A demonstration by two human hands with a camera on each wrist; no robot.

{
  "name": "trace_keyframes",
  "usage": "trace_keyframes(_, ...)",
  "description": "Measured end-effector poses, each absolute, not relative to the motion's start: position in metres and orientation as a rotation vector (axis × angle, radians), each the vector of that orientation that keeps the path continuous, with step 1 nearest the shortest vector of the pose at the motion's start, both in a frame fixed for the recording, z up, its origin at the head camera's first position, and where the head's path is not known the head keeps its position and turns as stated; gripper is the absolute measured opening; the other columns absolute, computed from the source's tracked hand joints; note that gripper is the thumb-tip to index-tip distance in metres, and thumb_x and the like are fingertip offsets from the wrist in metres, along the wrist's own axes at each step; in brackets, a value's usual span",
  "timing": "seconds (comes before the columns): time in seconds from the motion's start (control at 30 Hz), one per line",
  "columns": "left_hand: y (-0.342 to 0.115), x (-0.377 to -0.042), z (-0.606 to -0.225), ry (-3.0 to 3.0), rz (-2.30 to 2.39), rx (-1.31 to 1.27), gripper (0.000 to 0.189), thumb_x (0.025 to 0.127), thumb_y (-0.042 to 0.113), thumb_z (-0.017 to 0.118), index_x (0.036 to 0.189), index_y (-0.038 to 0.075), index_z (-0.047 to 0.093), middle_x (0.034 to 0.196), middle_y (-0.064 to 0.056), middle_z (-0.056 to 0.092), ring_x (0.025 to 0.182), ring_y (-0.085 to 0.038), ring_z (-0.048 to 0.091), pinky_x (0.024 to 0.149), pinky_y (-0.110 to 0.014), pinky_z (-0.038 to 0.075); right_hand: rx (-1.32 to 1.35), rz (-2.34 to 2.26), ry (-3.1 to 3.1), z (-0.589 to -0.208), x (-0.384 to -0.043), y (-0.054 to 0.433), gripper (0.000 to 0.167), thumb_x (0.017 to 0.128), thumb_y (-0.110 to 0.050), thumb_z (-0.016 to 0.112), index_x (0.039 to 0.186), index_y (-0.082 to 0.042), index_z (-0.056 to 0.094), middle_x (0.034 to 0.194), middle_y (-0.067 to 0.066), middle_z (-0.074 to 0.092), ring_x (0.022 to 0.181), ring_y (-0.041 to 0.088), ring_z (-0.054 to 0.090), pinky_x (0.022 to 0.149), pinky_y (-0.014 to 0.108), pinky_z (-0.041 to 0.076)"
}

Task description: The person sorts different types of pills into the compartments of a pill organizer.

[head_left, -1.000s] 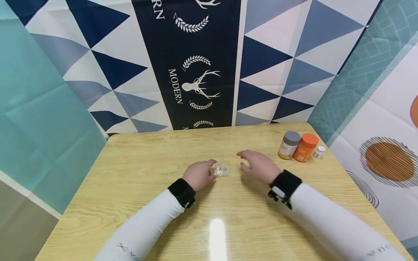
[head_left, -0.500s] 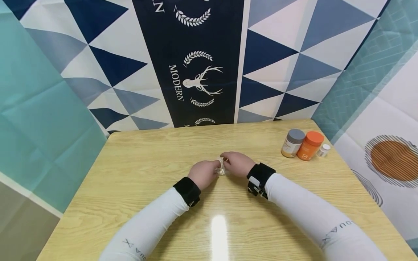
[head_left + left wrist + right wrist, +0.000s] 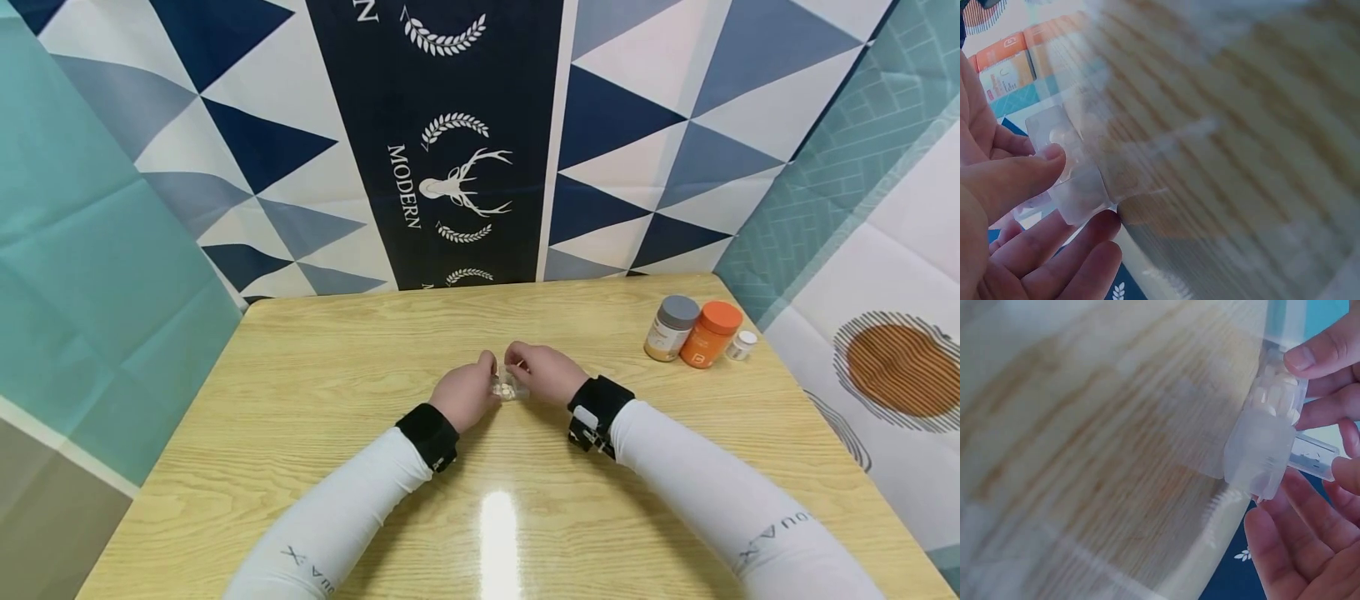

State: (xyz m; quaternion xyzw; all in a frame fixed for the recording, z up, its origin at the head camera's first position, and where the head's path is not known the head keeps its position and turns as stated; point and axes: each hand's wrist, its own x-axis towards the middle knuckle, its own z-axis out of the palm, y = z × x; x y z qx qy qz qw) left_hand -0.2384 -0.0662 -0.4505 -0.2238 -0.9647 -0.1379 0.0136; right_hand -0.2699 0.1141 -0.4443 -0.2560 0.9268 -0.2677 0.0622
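Observation:
A small clear plastic pill box point(image 3: 508, 390) with white tablets inside is between my two hands near the middle of the table. My left hand point(image 3: 467, 390) holds its left end, the thumb point(image 3: 1029, 178) lying on top and the fingers beneath. At the right end, my right hand point(image 3: 546, 373) pinches at a raised clear lid point(image 3: 1313, 456), its thumb against the lid and its other fingers below the box. In the right wrist view the tablets point(image 3: 1275, 394) show in one compartment, beside a frosted, closed-looking section point(image 3: 1260, 453).
At the table's back right stand a grey-capped bottle point(image 3: 671, 327), an orange bottle point(image 3: 711, 333) and a little white-capped bottle point(image 3: 742, 344). Patterned cloth walls point(image 3: 457, 192) border the wooden table point(image 3: 337, 350). Light glares off the tabletop in front of the hands.
My right hand came in from the right to the pill box. Since half a second ago, my left thumb has lifted and more of the tablets show between the hands.

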Motion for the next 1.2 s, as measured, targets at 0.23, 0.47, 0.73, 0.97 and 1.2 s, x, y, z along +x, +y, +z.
trace_keyframes(0.23, -0.0681, -0.2391, -0.4482, -3.031, -0.506, -0.704, 0.041, 0.084, 0.022, 0.081, 0.104, 0.009, 0.048, 0.073, 0.000, 0.060, 0.059, -0.011, 0.055, 0.054, -0.026, 0.044, -0.944, -0.764, 2.781, -0.4453, -0.2643, 0.1190, 0.005, 0.101, -0.015, 0.059, 0.101, -0.010, 0.060, 0.095, 0.003, 0.068, 0.090, 0.016, 0.065, 0.079, 0.036, 0.052)
trace_keyframes(0.47, -0.0689, -0.2387, -0.4464, -3.022, -0.495, -0.725, 0.036, 0.086, 0.022, 0.080, 0.103, 0.010, 0.051, 0.075, 0.000, 0.062, 0.061, -0.012, 0.056, 0.056, -0.027, 0.045, -1.060, -0.627, 2.802, -0.4507, -0.2602, 0.1202, 0.010, 0.096, -0.010, 0.064, 0.105, -0.013, 0.066, 0.099, 0.001, 0.070, 0.088, 0.015, 0.064, 0.081, 0.037, 0.052)
trace_keyframes(0.73, -0.0684, -0.2390, -0.4459, -3.018, -0.501, -0.735, 0.031, 0.087, 0.021, 0.078, 0.102, 0.009, 0.054, 0.074, 0.002, 0.060, 0.061, -0.012, 0.054, 0.057, -0.026, 0.044, -1.051, -0.634, 2.783, -0.4524, -0.2596, 0.1192, 0.007, 0.095, -0.014, 0.067, 0.102, -0.015, 0.068, 0.095, -0.003, 0.069, 0.083, 0.011, 0.062, 0.076, 0.033, 0.051)
trace_keyframes(0.97, -0.0687, -0.2394, -0.4463, -3.013, -0.502, -0.727, 0.032, 0.086, 0.021, 0.080, 0.100, 0.010, 0.054, 0.075, 0.002, 0.060, 0.063, -0.013, 0.055, 0.058, -0.027, 0.045, -1.051, -0.625, 2.795, -0.4518, -0.2604, 0.1168, 0.006, 0.094, -0.014, 0.069, 0.100, -0.015, 0.067, 0.096, -0.002, 0.069, 0.084, 0.012, 0.062, 0.077, 0.034, 0.051)
trace_keyframes(1.2, -0.0684, -0.2399, -0.4473, -3.019, -0.489, -0.741, 0.031, 0.086, 0.023, 0.080, 0.099, 0.010, 0.055, 0.078, 0.001, 0.062, 0.067, -0.014, 0.058, 0.062, -0.028, 0.047, -1.082, -0.603, 2.810, -0.4529, -0.2608, 0.1167, 0.009, 0.092, -0.012, 0.071, 0.100, -0.015, 0.068, 0.096, -0.003, 0.069, 0.086, 0.012, 0.063, 0.079, 0.034, 0.051)
